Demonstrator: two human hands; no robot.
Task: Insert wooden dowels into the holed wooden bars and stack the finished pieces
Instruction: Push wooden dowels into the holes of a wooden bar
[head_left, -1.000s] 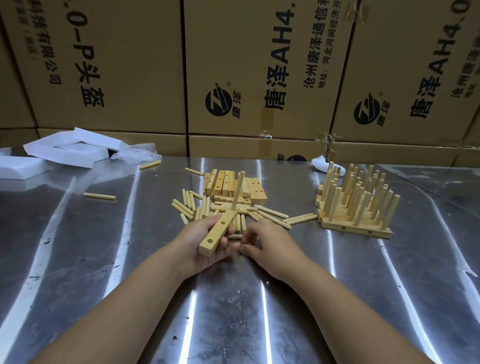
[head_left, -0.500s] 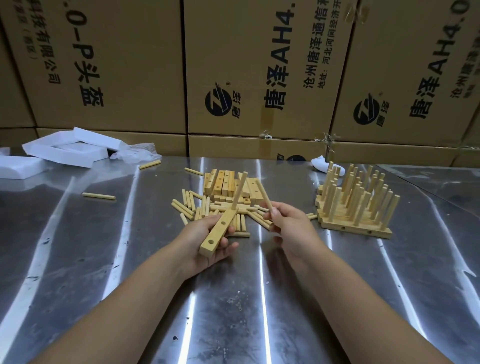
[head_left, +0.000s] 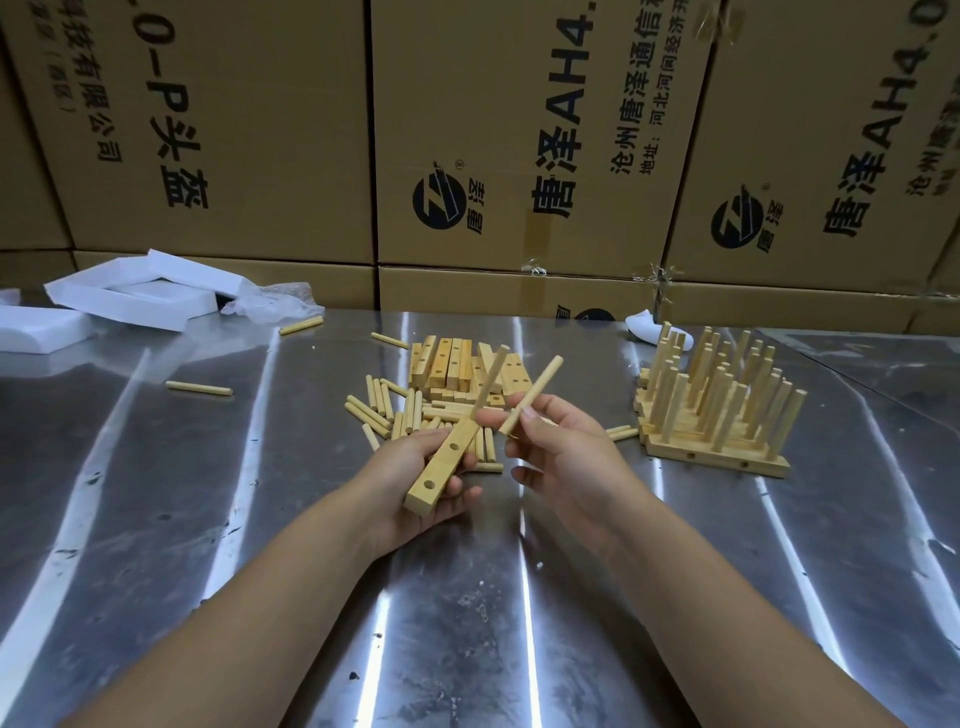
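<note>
White foam pieces (head_left: 130, 299) lie at the upper left of the frame on the steel tabletop (head_left: 156, 519), with crumpled plastic wrap (head_left: 275, 306) just to their right. Two stray dowels lie apart from the rest: one (head_left: 198, 387) alone at mid-left, another (head_left: 301, 325) near the wrap.

Left of centre, the left hand (head_left: 415, 483) is raised above the tabletop and grips a holed wooden bar (head_left: 441, 467). Its fingers (head_left: 464, 493) curl up around the bar from below, and the bar slants from lower left to upper right. Two empty holes show on the bar's upper face (the near one and the middle one), and one inserted dowel (head_left: 488, 382) stands in its far end.

Behind the hands lies a scatter of loose dowels (head_left: 384, 410), and beyond it a pile of unfilled bars (head_left: 452, 364).

Right of centre, the right hand (head_left: 561, 457) pinches a second dowel (head_left: 532, 395) near its lower end between thumb and fingers (head_left: 493, 414). This dowel tilts up to the right; its lower tip is close beside the bar, in no hole.

At the right, the stack of finished pieces (head_left: 717, 410) rests on the tabletop, dowels pointing up. Printed cardboard boxes (head_left: 519, 130) fill the top of the frame.
</note>
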